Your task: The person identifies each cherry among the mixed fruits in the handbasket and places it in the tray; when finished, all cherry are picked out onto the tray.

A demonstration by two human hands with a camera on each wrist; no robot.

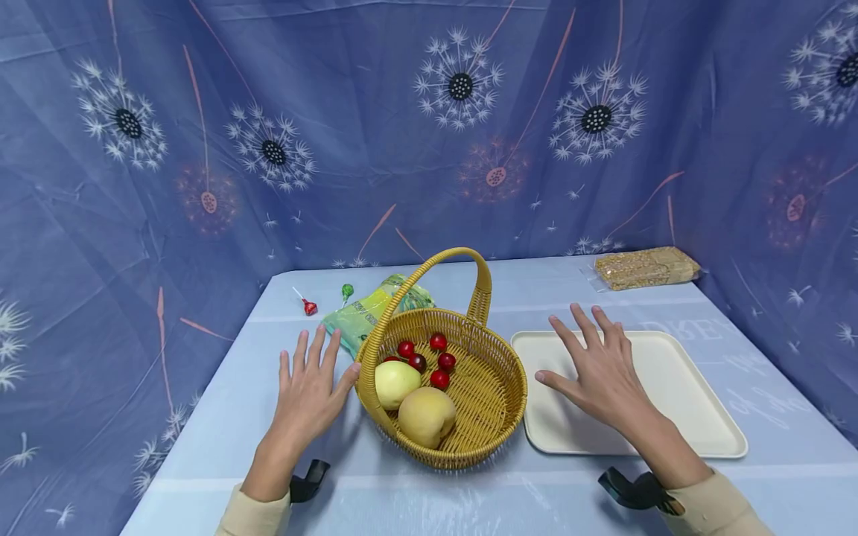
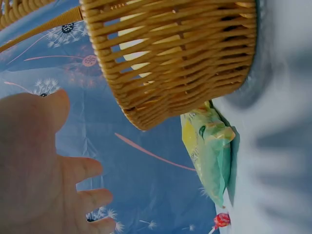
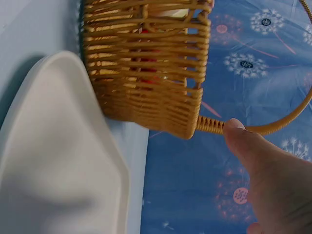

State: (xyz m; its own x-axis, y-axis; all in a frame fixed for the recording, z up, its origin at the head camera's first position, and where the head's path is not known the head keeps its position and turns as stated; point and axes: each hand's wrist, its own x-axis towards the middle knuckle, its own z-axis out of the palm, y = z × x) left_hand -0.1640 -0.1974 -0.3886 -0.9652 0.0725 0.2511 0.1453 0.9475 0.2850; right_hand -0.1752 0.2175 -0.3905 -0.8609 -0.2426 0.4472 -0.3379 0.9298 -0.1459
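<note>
A yellow-brown wicker basket (image 1: 492,398) with a tall arched handle stands mid-table. Inside it lie a pale green apple-like fruit (image 1: 397,385), a yellowish peach-like fruit (image 1: 427,417) and several dark red cherries (image 1: 445,362). My left hand (image 1: 310,391) hovers at the basket's left side, fingers spread, thumb tip right by the rim. Over the cream tray (image 1: 677,394) on the right my right hand (image 1: 599,365) is held with fingers spread, holding nothing. In the left wrist view the basket's woven wall (image 2: 180,53) rises beyond the thumb.
Behind the basket lies a green and yellow plastic packet (image 1: 358,320). Left of it are a red-wrapped lollipop (image 1: 309,307) and a green-wrapped lollipop (image 1: 347,292). A clear bag of tan grains (image 1: 645,269) sits at the back right. Blue dandelion-print cloth (image 1: 375,149) hangs around the table.
</note>
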